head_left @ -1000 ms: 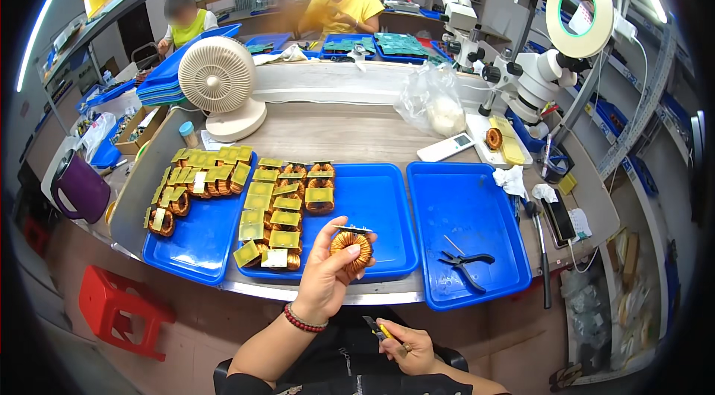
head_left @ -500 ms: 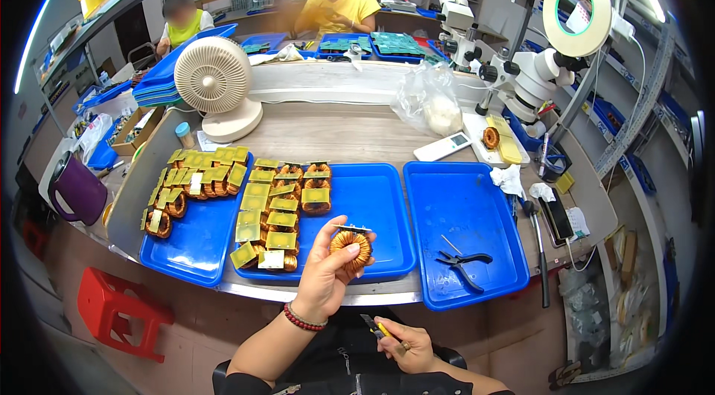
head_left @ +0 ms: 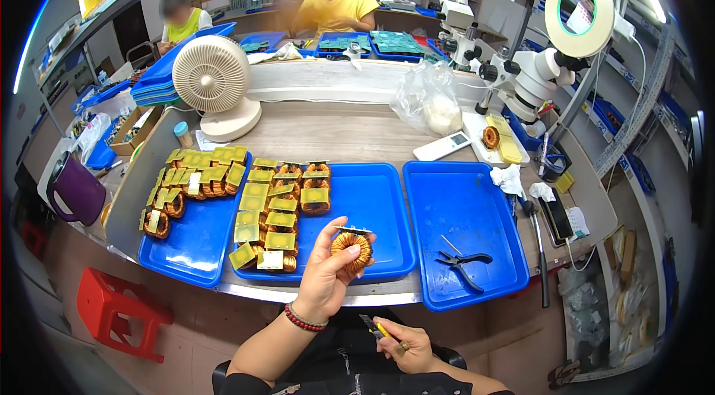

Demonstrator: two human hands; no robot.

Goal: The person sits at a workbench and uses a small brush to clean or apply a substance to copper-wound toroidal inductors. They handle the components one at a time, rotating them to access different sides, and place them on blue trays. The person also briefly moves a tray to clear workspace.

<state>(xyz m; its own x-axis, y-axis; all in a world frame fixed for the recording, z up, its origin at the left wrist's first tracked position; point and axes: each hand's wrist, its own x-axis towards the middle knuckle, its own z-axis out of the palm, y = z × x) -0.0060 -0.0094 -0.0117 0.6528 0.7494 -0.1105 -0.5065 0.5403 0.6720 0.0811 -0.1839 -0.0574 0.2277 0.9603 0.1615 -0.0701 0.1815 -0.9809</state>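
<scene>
My left hand is closed around a copper-wound toroid coil, held up over the front edge of the middle blue tray. A small board sits on the coil's top side, between fingers and winding. Lower and to the right, in front of my body, my right hand grips a yellow utility knife with its dark blade pointing up and left. Blade and coil are well apart. Rows of similar coils with yellow boards fill the left part of the middle tray.
The left blue tray holds more coils. In the right blue tray lie black-handled pliers and a thin stick. A fan, a remote control, a plastic bag and a microscope stand behind. Two people sit opposite.
Both hands, the coil and the knife stay almost exactly in place. Across the bench, the person in yellow has shifted an arm slightly.
</scene>
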